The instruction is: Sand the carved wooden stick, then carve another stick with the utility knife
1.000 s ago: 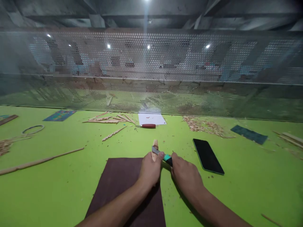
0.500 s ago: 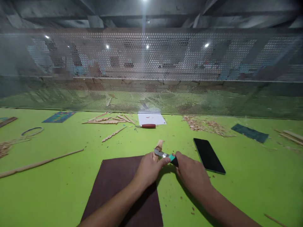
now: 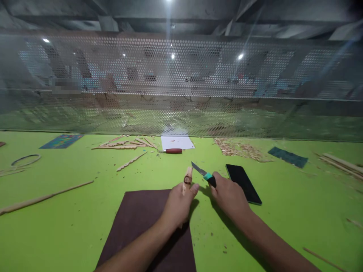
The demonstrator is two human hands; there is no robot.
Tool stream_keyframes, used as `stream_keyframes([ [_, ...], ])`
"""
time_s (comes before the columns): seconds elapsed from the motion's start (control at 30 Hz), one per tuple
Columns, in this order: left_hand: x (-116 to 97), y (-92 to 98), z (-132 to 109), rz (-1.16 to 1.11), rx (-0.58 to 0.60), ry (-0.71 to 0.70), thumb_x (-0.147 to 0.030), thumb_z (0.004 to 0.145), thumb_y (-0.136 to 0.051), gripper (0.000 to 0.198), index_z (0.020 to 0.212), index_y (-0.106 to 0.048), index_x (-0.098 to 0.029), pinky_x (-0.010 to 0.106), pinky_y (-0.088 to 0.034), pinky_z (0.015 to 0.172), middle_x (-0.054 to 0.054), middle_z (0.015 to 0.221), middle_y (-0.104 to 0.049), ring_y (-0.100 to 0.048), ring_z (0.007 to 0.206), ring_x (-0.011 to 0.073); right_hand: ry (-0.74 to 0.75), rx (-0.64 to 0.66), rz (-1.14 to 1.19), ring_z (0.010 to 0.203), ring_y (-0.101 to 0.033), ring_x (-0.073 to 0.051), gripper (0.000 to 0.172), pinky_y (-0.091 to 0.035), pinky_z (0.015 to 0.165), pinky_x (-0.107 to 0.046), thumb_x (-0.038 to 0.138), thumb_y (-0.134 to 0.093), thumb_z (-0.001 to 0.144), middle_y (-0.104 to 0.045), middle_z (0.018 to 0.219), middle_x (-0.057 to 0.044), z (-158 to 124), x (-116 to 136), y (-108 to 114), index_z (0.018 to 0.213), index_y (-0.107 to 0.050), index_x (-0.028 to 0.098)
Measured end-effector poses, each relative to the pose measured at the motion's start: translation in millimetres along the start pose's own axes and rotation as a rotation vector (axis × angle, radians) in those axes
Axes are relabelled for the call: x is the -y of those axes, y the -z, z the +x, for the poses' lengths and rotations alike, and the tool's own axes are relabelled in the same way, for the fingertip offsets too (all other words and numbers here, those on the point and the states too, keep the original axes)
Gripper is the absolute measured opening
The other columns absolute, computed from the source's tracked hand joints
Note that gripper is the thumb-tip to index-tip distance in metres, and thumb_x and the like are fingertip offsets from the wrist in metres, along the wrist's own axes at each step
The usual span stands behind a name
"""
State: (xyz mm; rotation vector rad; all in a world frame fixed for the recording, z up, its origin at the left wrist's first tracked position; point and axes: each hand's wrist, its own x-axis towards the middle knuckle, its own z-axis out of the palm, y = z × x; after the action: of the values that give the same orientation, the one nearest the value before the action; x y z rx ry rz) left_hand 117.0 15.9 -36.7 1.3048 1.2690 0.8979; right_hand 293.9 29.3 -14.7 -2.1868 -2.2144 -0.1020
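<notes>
My left hand (image 3: 179, 202) is closed around a carved wooden stick (image 3: 187, 178), whose upper end pokes out above the thumb and bears a dark ring-shaped mark. Its lower part is mostly hidden by the hand. My right hand (image 3: 229, 192) grips a knife (image 3: 209, 178) by its black and green handle. The blade points up and left, just right of the stick's tip and apart from it. Beneath my left hand and forearm lies a dark brown sheet (image 3: 141, 219) on the green table (image 3: 70, 234).
A black phone (image 3: 244, 184) lies right of my right hand. Farther back are a red-handled tool (image 3: 173, 151), white paper (image 3: 178, 142), carved wooden strips (image 3: 121, 144), wood shavings (image 3: 241, 149) and dark sandpaper-like sheet (image 3: 287, 157). A long stick (image 3: 45, 197) lies left. Perforated screen (image 3: 181, 83) stands behind.
The knife blade has come off the stick and moved up and right, its tip now raised. My left thumb no longer touches the knife. The view has turned slightly right.
</notes>
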Motion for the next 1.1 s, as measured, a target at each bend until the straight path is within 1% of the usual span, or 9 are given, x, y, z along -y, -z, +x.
stream_keyframes([
  [0.17,-7.5,1.4,-4.1,-0.129,0.159,0.066,-0.074,0.092,-0.049,0.051,0.079,-0.044,-0.025,0.024,-0.039,0.041,-0.008,0.050,-0.045,-0.045,0.038,0.0121,0.093,0.044,0.012,0.073,-0.070,-0.022,0.004,-0.024,0.057,-0.030,0.019,-0.058,0.098,-0.075,0.083,-0.008,3.5,-7.2,0.7,0.100,-0.061,0.019],
  [0.23,-8.4,1.0,-3.4,-0.178,0.183,0.084,-0.075,0.090,-0.050,0.051,0.080,-0.043,-0.025,0.026,-0.046,0.042,-0.008,0.053,-0.047,-0.047,0.039,0.0119,0.133,0.059,0.020,0.071,-0.070,-0.022,0.006,-0.023,0.057,-0.030,0.019,-0.057,0.098,-0.076,0.083,-0.008,4.0,-8.5,-0.1,0.100,-0.062,0.019],
  [0.33,-7.8,1.5,-1.2,-0.226,0.179,0.089,-0.074,0.088,-0.053,0.049,0.084,-0.042,-0.026,0.026,-0.050,0.045,-0.012,0.055,-0.039,-0.040,0.040,0.0088,0.179,0.072,0.032,0.071,-0.069,-0.022,0.007,-0.023,0.058,-0.030,0.018,-0.058,0.095,-0.076,0.084,-0.009,4.7,-9.2,-2.8,0.100,-0.063,0.019],
  [0.43,-6.3,4.3,0.3,-0.208,0.173,0.101,-0.068,0.088,-0.061,0.045,0.088,-0.046,-0.026,0.023,-0.042,0.040,-0.013,0.052,-0.036,-0.033,0.036,0.0077,0.216,0.073,0.048,0.071,-0.068,-0.021,0.008,-0.025,0.059,-0.030,0.017,-0.060,0.093,-0.077,0.085,-0.009,4.8,-9.3,-5.0,0.099,-0.064,0.019],
  [0.53,-5.2,7.8,1.2,-0.135,0.168,0.125,-0.062,0.085,-0.070,0.043,0.090,-0.055,-0.023,0.023,-0.032,0.037,-0.011,0.048,-0.041,-0.034,0.034,0.0078,0.257,0.075,0.066,0.071,-0.067,-0.021,0.008,-0.027,0.060,-0.029,0.016,-0.060,0.090,-0.077,0.085,-0.008,3.5,-9.3,-4.7,0.097,-0.064,0.018],
  [0.7,-6.6,8.5,0.6,-0.035,0.132,0.121,-0.059,0.084,-0.072,0.048,0.109,-0.070,-0.017,0.025,-0.029,0.037,-0.008,0.045,-0.045,-0.037,0.035,0.0109,0.338,0.087,0.093,0.073,-0.068,-0.020,0.007,-0.028,0.061,-0.028,0.015,-0.061,0.087,-0.077,0.085,-0.006,-0.3,-7.2,-0.2,0.092,-0.063,0.019],
  [0.87,-9.9,7.7,-1.3,0.011,0.106,0.061,-0.051,0.085,-0.072,0.045,0.117,-0.076,-0.019,0.024,-0.031,0.042,-0.008,0.045,-0.044,-0.039,0.040,0.0121,0.353,0.075,0.093,0.072,-0.068,-0.019,0.006,-0.028,0.060,-0.027,0.014,-0.060,0.088,-0.077,0.085,-0.006,-0.9,-5.3,4.3,0.089,-0.061,0.020],
  [0.97,-11.6,8.7,-1.6,0.041,0.092,0.017,-0.048,0.086,-0.070,0.045,0.122,-0.076,-0.021,0.024,-0.035,0.046,-0.006,0.049,-0.052,-0.044,0.044,0.0143,0.356,0.070,0.085,0.073,-0.069,-0.020,0.006,-0.029,0.060,-0.028,0.014,-0.061,0.087,-0.077,0.085,-0.005,-0.7,-4.9,5.5,0.088,-0.061,0.020],
  [1.1,-13.0,9.7,-0.4,0.076,0.057,-0.047,-0.048,0.086,-0.071,0.042,0.118,-0.077,-0.022,0.030,-0.049,0.070,0.002,0.082,-0.075,-0.063,0.076,0.0226,0.323,0.048,0.056,0.077,-0.071,-0.022,0.008,-0.031,0.060,-0.028,0.014,-0.061,0.088,-0.078,0.087,-0.006,-4.4,-0.7,4.8,0.093,-0.062,0.020],
])
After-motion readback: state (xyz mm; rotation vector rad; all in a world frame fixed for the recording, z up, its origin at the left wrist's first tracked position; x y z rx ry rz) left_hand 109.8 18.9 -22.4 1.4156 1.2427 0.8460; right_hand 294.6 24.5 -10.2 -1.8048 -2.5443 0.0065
